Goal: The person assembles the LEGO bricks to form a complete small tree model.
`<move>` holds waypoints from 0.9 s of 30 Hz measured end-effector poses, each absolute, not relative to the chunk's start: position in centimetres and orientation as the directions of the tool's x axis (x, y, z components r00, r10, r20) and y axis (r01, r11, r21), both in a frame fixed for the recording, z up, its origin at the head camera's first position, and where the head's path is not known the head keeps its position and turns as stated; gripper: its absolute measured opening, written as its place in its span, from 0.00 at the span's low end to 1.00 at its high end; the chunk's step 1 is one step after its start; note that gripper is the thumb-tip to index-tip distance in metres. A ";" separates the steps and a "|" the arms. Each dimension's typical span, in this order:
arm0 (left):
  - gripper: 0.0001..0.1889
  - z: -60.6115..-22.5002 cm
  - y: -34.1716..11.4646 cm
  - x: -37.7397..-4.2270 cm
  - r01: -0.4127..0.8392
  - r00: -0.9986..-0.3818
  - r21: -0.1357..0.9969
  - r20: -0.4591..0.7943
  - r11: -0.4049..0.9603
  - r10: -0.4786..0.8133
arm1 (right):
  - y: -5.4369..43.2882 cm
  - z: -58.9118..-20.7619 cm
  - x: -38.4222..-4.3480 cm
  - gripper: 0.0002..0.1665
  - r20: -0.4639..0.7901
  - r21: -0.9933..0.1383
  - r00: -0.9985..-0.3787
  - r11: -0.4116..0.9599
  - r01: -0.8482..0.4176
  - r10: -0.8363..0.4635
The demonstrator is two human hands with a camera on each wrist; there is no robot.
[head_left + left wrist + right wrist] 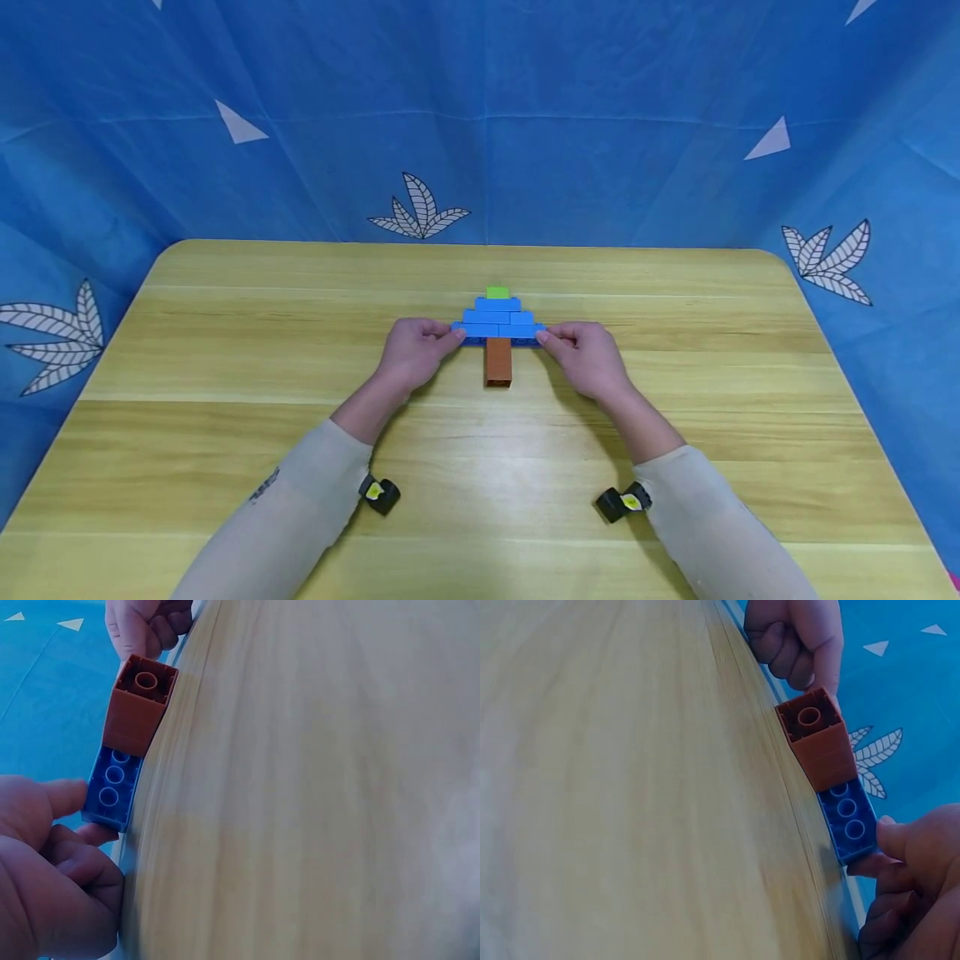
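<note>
A tree shape built of toy bricks lies on the table in the head view. Its stepped blue brick rows narrow toward a light green brick at the far end. A brown brick trunk points toward me. My left hand pinches the left end of the widest blue row between thumb and fingers, and my right hand pinches its right end. Both wrist views show the hollow undersides of the blue brick and the brown brick. The green top is hidden there.
The build sits near the middle of a wood-grain table with rounded far corners. A blue cloth with leaf and triangle prints hangs behind and beside it. Black wrist cameras are strapped at both sleeves.
</note>
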State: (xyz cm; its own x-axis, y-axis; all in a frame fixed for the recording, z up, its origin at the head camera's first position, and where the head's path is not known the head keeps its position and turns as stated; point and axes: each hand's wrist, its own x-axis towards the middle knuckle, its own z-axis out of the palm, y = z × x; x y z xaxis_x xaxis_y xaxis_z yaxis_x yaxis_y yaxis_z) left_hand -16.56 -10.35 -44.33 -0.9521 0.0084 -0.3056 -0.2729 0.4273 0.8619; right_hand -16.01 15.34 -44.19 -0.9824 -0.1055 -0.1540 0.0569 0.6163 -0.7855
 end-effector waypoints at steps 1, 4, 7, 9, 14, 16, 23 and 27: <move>0.20 -44.3 -10.4 -16.6 -0.275 -0.950 0.859 -0.311 0.432 0.013 | 15.4 -44.2 -16.0 0.19 -0.152 -0.787 -0.983 0.615 0.056 -0.106; 0.21 -44.2 -10.4 -16.7 -0.281 -0.946 0.853 -0.324 0.440 0.025 | 15.4 -44.1 -16.0 0.19 -0.146 -0.792 -0.983 0.609 0.048 -0.112; 0.19 -44.2 -10.5 -16.7 -0.271 -0.947 0.853 -0.318 0.445 0.034 | 15.5 -44.1 -16.0 0.19 -0.138 -0.793 -0.984 0.608 0.041 -0.114; 0.18 -44.3 -10.5 -16.7 -0.263 -0.950 0.853 -0.311 0.450 0.033 | 15.5 -44.2 -16.0 0.19 -0.139 -0.791 -0.984 0.610 0.043 -0.111; 0.18 -44.4 -10.4 -16.8 -0.256 -0.953 0.850 -0.302 0.461 0.027 | 15.6 -44.3 -16.3 0.21 -0.142 -0.787 -0.984 0.615 0.050 -0.103; 0.18 -44.4 -10.4 -16.9 -0.258 -0.953 0.846 -0.302 0.466 0.021 | 15.6 -44.3 -16.4 0.22 -0.146 -0.789 -0.984 0.613 0.052 -0.104; 0.21 -44.2 -10.9 -16.5 -0.243 -0.959 0.827 -0.283 0.507 0.003 | 15.6 -44.4 -16.2 0.24 -0.155 -0.808 -0.981 0.586 0.059 -0.115; 0.24 -43.6 -11.5 -16.1 -0.163 -0.981 0.801 -0.195 0.576 -0.005 | 15.8 -44.3 -15.9 0.25 -0.102 -0.808 -0.992 0.588 0.037 -0.078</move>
